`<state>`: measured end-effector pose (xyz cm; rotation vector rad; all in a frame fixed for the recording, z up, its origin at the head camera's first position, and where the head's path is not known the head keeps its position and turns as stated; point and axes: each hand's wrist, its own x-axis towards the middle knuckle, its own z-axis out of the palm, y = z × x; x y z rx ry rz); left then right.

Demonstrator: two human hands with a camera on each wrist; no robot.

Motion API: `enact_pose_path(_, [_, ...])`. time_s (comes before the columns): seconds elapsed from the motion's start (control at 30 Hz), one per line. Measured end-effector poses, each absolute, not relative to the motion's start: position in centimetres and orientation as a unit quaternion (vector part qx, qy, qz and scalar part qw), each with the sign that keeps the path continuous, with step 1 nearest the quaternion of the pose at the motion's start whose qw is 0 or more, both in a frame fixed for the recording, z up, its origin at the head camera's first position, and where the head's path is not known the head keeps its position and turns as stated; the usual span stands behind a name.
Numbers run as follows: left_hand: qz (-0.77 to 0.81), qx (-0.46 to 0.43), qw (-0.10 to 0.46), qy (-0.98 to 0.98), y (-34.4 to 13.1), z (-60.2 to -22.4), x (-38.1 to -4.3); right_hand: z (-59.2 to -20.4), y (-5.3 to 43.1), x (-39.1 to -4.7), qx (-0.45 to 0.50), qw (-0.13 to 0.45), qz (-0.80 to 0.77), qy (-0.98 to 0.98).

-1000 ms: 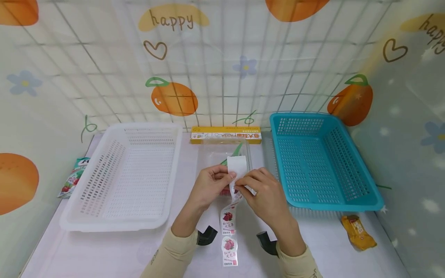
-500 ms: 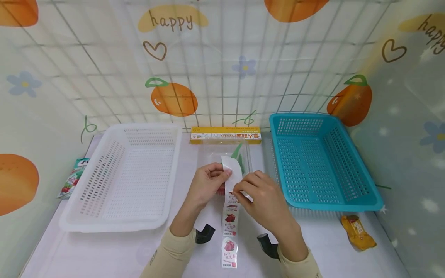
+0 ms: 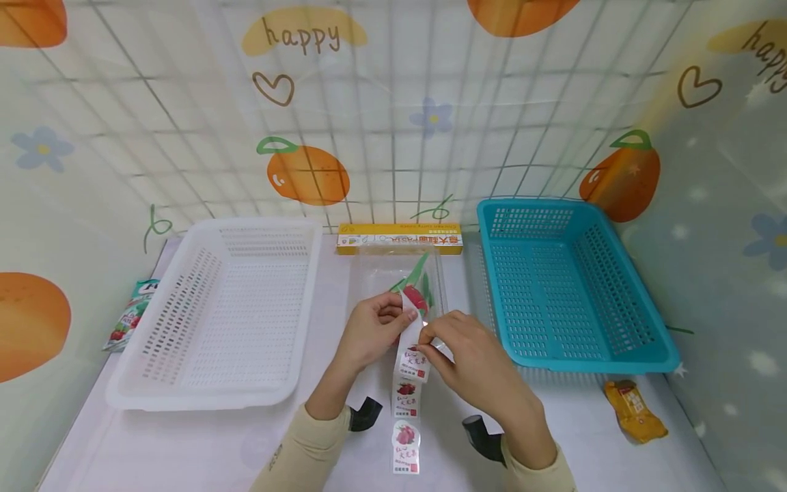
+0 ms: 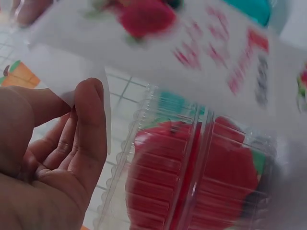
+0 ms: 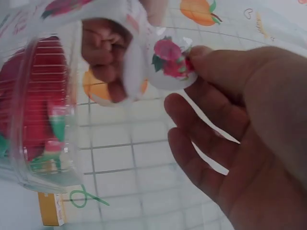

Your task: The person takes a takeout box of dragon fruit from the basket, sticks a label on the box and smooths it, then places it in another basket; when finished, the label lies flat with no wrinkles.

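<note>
My left hand (image 3: pixel 371 331) pinches the blank white upper end of a strip of stickers (image 3: pixel 406 403) between thumb and forefinger. My right hand (image 3: pixel 470 348) pinches the rounded end of one sticker (image 5: pixel 168 62) printed with a red fruit and red writing. In the head view that sticker stands partly out from the strip's white backing; how much still clings is unclear. The strip hangs down toward the table's front. Behind the hands lies a clear plastic box (image 3: pixel 369 273), with a red, green-leaved fruit (image 4: pixel 163 177) under its ribbed lid, partly hidden by hands and strip.
On the left stands a white basket (image 3: pixel 264 314), with a snack packet (image 3: pixel 132 314) beyond its outer side. A blue basket (image 3: pixel 541 287) is on the right, a yellow packet (image 3: pixel 634 411) in front of it. A yellow box (image 3: pixel 399 239) lies behind the clear box.
The strip's blank top end has bent down and narrowed, uncovering the red fruit behind it. My right hand has shifted slightly down and right, and the sticker it pinches now stands out from the strip.
</note>
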<state>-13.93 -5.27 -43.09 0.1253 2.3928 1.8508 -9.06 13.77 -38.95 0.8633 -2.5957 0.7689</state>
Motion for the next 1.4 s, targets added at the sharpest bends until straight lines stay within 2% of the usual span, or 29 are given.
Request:
enact_pose_path(0.17, [0.594, 0.036, 0.053, 0.802, -5.3, -43.0, -13.9, -38.1, 14.2, -8.4, 0.299, 0.136, 0.301, -0.895])
enact_pose_path(0.4, [0.572, 0.045, 0.074, 0.816, -5.5, -43.2, -14.0, -37.6, 14.8, -7.9, 0.316, 0.163, 0.339, -0.871])
enact_pose_path(0.73, [0.563, 0.050, 0.101, 0.819, -5.4, -43.2, -13.9, -37.1, 15.7, -7.4, 0.324, 0.167, 0.374, -0.853])
enact_pose_path(0.83, [0.539, 0.085, 0.132, 0.828, -5.4, -43.0, -13.6, -37.0, 15.8, -7.4, 0.313, 0.167, 0.373, -0.857])
enact_pose_path(1.0, [0.475, 0.198, 0.198, 0.834, -5.5, -42.5, -12.8, -37.2, 15.8, -7.6, 0.301, 0.173, 0.367, -0.863])
enact_pose_path(1.23, [0.446, 0.326, 0.241, 0.798, -6.4, -42.1, -12.3, -37.7, 15.7, -8.1, 0.295, 0.173, 0.354, -0.870])
enact_pose_path(1.4, [0.443, 0.345, 0.236, 0.793, -7.3, -41.7, -12.4, -37.9, 15.6, -8.3, 0.284, 0.166, 0.352, -0.876])
